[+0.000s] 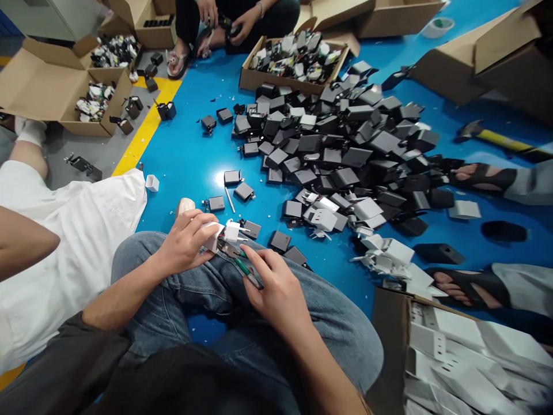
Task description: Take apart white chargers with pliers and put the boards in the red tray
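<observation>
A single head-worn camera looks steeply down, close over crossed knees, blue floor [190,155] filling the upper frame.

L hand [186,241] grips white charger [224,233]; R hand [276,291] holds pliers [242,264].

the pliers [242,266] handles are hidden in the right hand [276,294]; box of white parts [453,346] cut off.
</observation>
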`<state>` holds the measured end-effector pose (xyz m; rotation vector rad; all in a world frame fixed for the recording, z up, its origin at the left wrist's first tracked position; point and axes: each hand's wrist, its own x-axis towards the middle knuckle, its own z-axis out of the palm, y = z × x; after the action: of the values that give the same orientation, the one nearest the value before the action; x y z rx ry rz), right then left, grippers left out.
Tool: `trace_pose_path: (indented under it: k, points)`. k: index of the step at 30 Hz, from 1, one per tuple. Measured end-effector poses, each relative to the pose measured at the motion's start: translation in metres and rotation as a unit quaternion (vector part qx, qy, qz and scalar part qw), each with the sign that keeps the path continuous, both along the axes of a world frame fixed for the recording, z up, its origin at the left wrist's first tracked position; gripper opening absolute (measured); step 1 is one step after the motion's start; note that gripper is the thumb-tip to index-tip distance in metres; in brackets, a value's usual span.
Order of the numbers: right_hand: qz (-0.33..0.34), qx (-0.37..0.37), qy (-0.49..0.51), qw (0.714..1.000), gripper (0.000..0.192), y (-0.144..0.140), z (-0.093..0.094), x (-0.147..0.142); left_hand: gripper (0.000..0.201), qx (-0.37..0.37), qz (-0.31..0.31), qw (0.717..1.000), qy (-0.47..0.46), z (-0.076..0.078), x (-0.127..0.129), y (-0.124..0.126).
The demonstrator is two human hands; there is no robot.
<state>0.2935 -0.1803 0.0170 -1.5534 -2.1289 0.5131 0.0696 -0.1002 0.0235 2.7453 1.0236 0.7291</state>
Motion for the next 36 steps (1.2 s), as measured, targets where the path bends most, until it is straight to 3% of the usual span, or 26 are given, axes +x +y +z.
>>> trace_pose_path:
  k: [11, 18, 26, 33, 36]
  points:
    - [-0.007, -0.024, -0.022, 0.999, 0.04, 0.0, -0.007, -0.005, 0.049, 0.003, -0.017, 0.996, 0.085, 0.002, -0.001, 0.003]
    - [0.017, -0.047, 0.029, 0.998, 0.03, 0.003, 0.001, -0.004, 0.049, -0.09, 0.003, 0.992, 0.086, 0.014, 0.008, 0.003]
    - [0.064, -0.042, -0.046, 0.996, 0.032, -0.011, 0.065, -0.007, 0.044, -0.099, 0.029, 0.993, 0.049, 0.051, -0.009, -0.026]
    - [0.1, -0.046, -0.163, 0.981, 0.037, -0.033, 0.126, -0.011, 0.022, -0.006, 0.028, 0.99, 0.135, 0.106, -0.006, -0.058]
    - [0.116, 0.002, -0.161, 0.98, 0.032, -0.048, 0.152, -0.006, 0.017, 0.044, 0.012, 0.988, 0.145, 0.133, -0.006, -0.077]
